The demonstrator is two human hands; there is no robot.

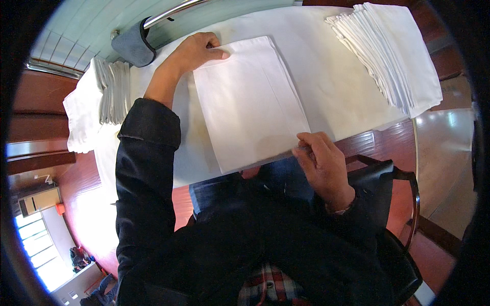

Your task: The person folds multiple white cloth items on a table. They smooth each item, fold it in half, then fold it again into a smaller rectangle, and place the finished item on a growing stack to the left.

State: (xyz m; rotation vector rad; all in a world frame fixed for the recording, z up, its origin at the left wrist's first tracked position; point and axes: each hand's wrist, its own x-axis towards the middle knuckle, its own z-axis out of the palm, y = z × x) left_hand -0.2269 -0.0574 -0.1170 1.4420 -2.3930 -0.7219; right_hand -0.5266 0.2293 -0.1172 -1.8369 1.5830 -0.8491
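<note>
A folded white cloth [250,102] lies flat in front of me on a table covered in off-white fabric [332,76]. My left hand [199,51] is closed on its far left corner, with the thumb on top and the fingers curled. At the near right corner, my right hand [321,163] pinches the cloth's edge between thumb and fingers. Several layers show along the cloth's right side, and its near edge reaches the front of the table.
A stack of folded white cloths [383,56] spreads over the table's right end; another stack [104,94] stands at the left. A dark grey pad [133,43] hangs by a metal rail [173,13] along the tiled wall. A black chair [403,255] stands at lower right.
</note>
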